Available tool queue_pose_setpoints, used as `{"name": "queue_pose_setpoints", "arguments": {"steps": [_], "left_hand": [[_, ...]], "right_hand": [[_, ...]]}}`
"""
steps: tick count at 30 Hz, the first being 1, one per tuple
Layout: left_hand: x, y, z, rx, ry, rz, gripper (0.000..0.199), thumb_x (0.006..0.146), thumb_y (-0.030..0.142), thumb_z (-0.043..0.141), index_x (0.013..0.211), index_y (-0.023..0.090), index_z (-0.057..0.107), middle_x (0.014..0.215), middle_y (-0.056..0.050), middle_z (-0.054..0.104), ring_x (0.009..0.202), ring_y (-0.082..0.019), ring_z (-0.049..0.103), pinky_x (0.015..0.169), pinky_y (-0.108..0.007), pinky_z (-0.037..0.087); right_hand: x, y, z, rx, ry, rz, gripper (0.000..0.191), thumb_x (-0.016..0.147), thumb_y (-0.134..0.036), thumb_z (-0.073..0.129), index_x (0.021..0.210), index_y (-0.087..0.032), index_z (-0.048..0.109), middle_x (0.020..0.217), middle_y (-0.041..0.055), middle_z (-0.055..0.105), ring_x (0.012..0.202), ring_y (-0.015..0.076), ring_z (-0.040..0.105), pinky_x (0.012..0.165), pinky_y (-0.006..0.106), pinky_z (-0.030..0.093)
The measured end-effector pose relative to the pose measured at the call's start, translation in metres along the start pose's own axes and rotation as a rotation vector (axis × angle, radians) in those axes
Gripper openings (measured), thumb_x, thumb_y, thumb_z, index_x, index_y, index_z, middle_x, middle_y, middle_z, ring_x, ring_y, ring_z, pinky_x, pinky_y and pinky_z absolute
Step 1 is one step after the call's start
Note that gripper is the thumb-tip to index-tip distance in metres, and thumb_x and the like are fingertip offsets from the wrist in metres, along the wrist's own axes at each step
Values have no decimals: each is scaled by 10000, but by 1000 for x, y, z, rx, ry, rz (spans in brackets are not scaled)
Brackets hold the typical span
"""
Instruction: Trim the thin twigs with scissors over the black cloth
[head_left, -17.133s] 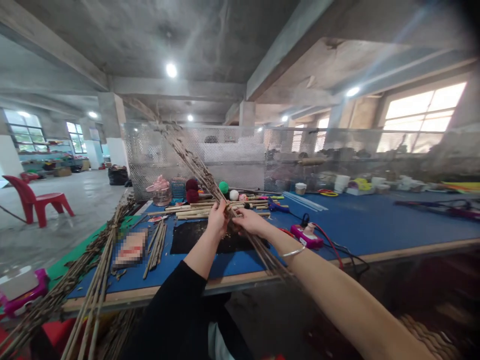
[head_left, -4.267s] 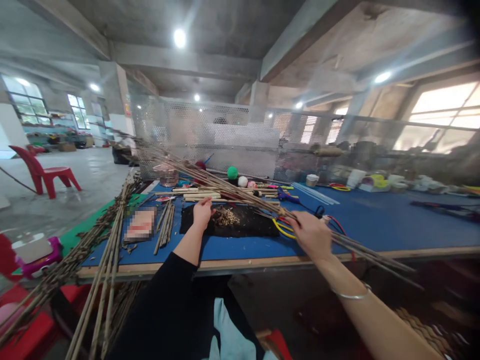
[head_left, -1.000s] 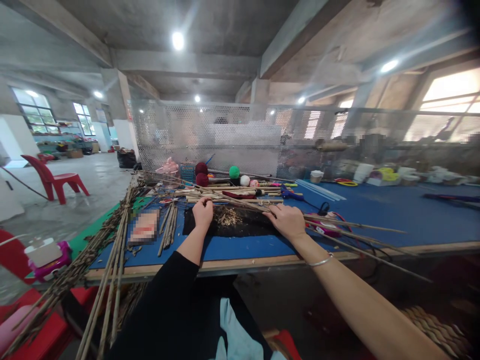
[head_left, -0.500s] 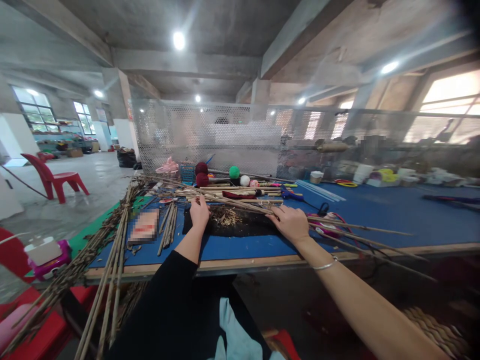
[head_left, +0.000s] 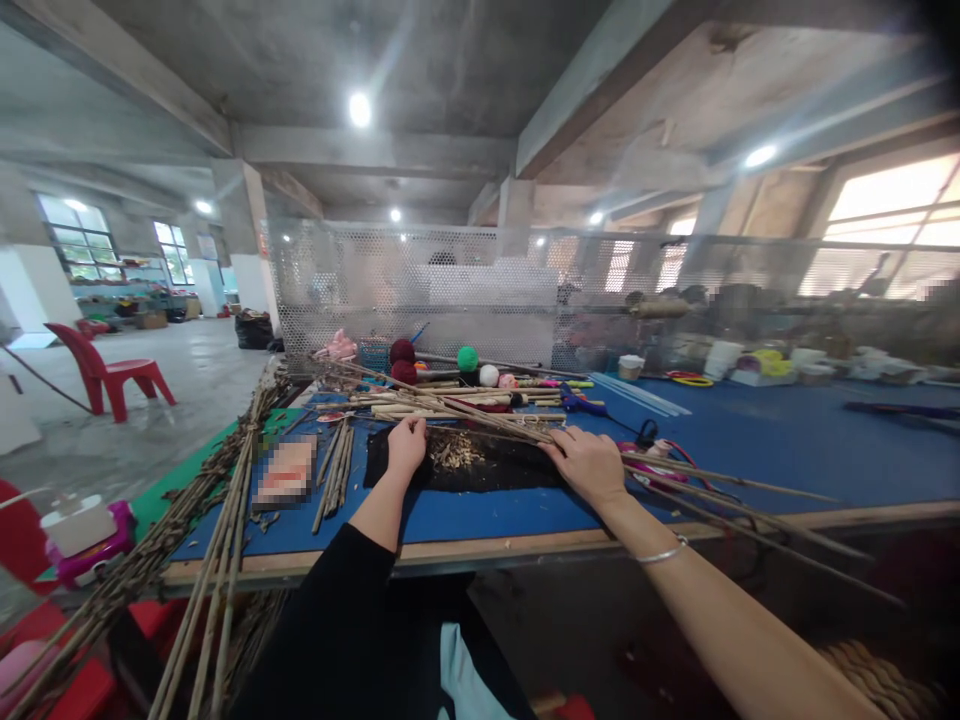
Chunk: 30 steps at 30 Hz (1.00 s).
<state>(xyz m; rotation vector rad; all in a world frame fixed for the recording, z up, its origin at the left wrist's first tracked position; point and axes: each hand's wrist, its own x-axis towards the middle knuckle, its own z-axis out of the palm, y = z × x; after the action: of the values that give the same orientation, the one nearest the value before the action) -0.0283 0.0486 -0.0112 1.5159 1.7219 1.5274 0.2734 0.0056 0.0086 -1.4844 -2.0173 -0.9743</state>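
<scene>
My right hand [head_left: 589, 465] is closed around a loose bundle of long dried stalks [head_left: 480, 412]. Their thin ends stick out to the right past the table's front edge. My left hand [head_left: 407, 447] is closed in a pinch at the left part of a black cloth [head_left: 487, 475]; whatever its fingers hold is too small or hidden to make out. Between the hands, a heap of pale plant scraps [head_left: 456, 450] lies on the cloth. Short cut sticks [head_left: 335, 470] rest left of my left hand, beside a pale blurred packet [head_left: 286, 470].
Long stalks [head_left: 225, 540] hang over the table's left end. Behind the hands lie yarn balls [head_left: 467, 358], peeled sticks and a blue glue gun [head_left: 581, 398] with a cord. Clear rods [head_left: 641, 395] and a white cup [head_left: 630, 367] stand farther right on the blue tabletop [head_left: 757, 430].
My left hand has come down and slightly right, away from the stalks, toward the cloth. My right hand keeps its hold on the bundle. The camera view has tilted slightly up.
</scene>
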Motion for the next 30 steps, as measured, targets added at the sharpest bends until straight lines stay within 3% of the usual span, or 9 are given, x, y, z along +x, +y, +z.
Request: {"name": "queue_pose_setpoints", "arguments": {"steps": [3, 7, 9, 14, 19, 22, 25, 30], "left_hand": [[0, 2, -3, 19, 69, -48, 297, 768, 374, 499, 907, 136, 612, 906, -135, 660, 880, -228, 603, 796, -309, 416], [3, 5, -10, 26, 126, -61, 424, 873, 332, 248, 952, 138, 616, 1012, -165, 636, 1012, -256, 556, 869, -343, 374], [5, 4, -12, 70, 135, -63, 424, 871, 284, 232, 922, 130, 624, 986, -170, 640, 1013, -268, 553, 874, -357, 369], [8, 0, -10, 39, 232, -103, 289, 793, 180, 388, 1029, 139, 549, 913, -122, 649, 920, -231, 584, 824, -323, 404], [9, -3, -8, -13, 294, -29, 272, 769, 238, 465, 1012, 137, 535, 859, -103, 626, 825, -202, 586, 769, -300, 426], [11, -3, -5, -174, 231, -63, 385, 759, 275, 491, 1124, 154, 476, 750, -44, 600, 663, -148, 565, 639, -260, 431], [13, 0, -4, -477, 63, -161, 464, 772, 342, 476, 1203, 208, 371, 593, 53, 506, 402, -57, 400, 435, -181, 324], [20, 4, -6, -789, -99, -239, 390, 736, 398, 526, 1077, 244, 419, 552, 102, 410, 327, 1, 227, 367, -123, 174]], "right_hand": [[-3, 0, 0, -7, 18, -24, 377, 872, -467, 380, 867, -192, 637, 746, 53, 596, 670, 152, 481, 597, 288, 165], [-9, -1, 0, -19, 40, -34, 315, 867, -423, 419, 917, -196, 632, 773, 54, 601, 690, 161, 474, 620, 294, 176], [-11, 0, 0, -28, 52, -30, 292, 863, -403, 434, 929, -199, 632, 788, 54, 604, 698, 164, 469, 632, 299, 182], [-13, 1, -1, -36, 76, -18, 264, 850, -388, 464, 948, -207, 629, 805, 51, 602, 722, 171, 462, 653, 308, 190], [-15, 2, 0, -27, 72, -18, 304, 858, -420, 432, 944, -207, 632, 788, 55, 595, 718, 169, 457, 652, 306, 186], [-16, 0, 0, -6, 58, -33, 359, 866, -462, 392, 944, -210, 635, 764, 52, 586, 701, 163, 455, 636, 301, 175], [-14, -3, 1, 15, 43, -50, 382, 873, -471, 367, 942, -209, 637, 742, 48, 578, 684, 157, 457, 624, 295, 167], [-13, -4, 2, 36, 37, -71, 386, 880, -464, 353, 956, -211, 634, 743, 46, 580, 690, 158, 465, 628, 292, 168]]}}
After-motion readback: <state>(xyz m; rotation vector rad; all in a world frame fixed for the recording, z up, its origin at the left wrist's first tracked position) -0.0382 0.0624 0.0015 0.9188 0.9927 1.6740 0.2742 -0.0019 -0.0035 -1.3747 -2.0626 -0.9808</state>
